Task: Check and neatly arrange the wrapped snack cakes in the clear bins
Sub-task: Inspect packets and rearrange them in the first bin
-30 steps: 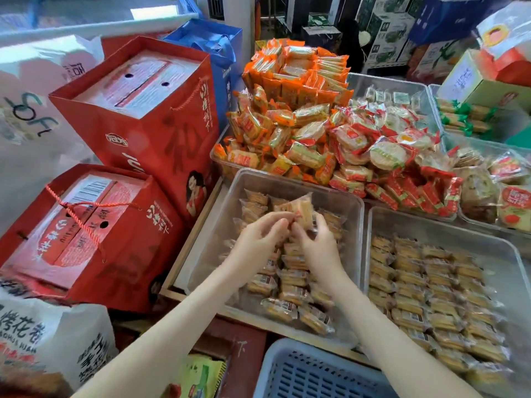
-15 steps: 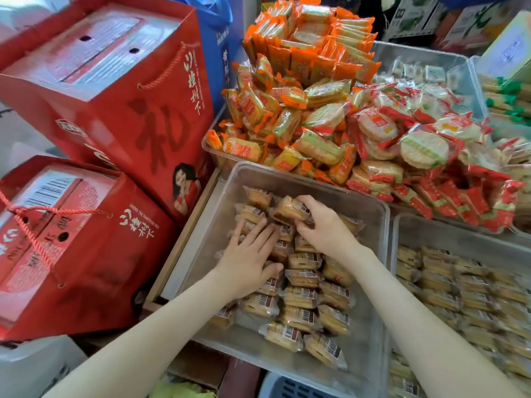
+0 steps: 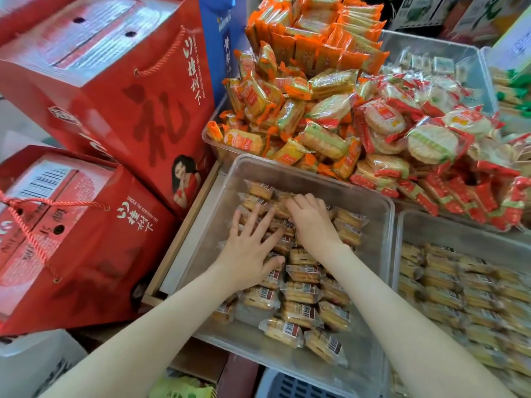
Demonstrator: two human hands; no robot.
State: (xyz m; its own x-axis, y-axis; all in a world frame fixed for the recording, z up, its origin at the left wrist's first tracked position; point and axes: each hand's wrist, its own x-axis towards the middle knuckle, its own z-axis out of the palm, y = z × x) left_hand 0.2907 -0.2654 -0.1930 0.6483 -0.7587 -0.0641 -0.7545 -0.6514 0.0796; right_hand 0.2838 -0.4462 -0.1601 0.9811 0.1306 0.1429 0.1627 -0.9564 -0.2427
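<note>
Fingers of the left hand lie straight and spread, pressed flat on top of the small wrapped snack cakes in clear film with barcode labels, gripping nothing. Just beside it, the right hand has its fingers bent down over the far rows of cakes. Their tips are buried among the packets, so I cannot tell whether they pinch one.

Both hands work inside the near clear rectangular plastic bin, where the cakes lie in rough rows along the middle. Touching its right side is a second clear plastic bin, filled with closely packed rows of similar cakes.

Behind them a further clear bin is heaped with orange-and-yellow wrapped crackers, and next to that is a pile of round rice crackers in red-edged wrappers, spilling toward the second bin's far rim.

At the left, two red cardboard gift boxes with cord handles crowd close, the larger one tilted behind the smaller. A blue carton stands behind them. A blue plastic basket shows at the bottom edge.
</note>
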